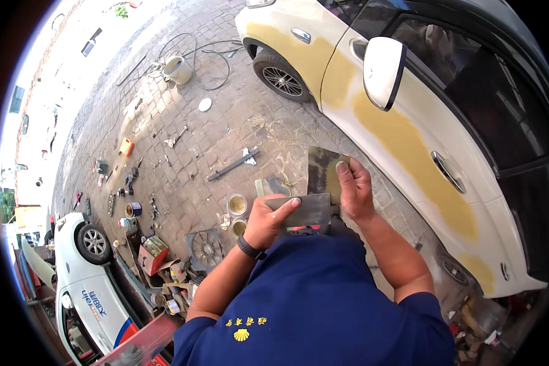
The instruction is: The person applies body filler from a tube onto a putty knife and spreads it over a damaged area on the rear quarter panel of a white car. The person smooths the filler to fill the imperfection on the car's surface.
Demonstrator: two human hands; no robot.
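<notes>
1. Before the person's belly, the left hand (268, 223) pinches a flat grey scraper (311, 211), thumb on top.
2. Just beyond it and to its right, the right hand (357, 190) pinches a darker, stained scraper (323, 172) under the thumb — whether the two blades touch, I cannot tell.
3. Right of both hands stands a white car (434, 133) with yellowish patches (402, 152) along its side.
4. Just left of the left hand, two tins (236, 205) sit on the paving (189, 177) — a fan (206, 250) lies farther left.
</notes>
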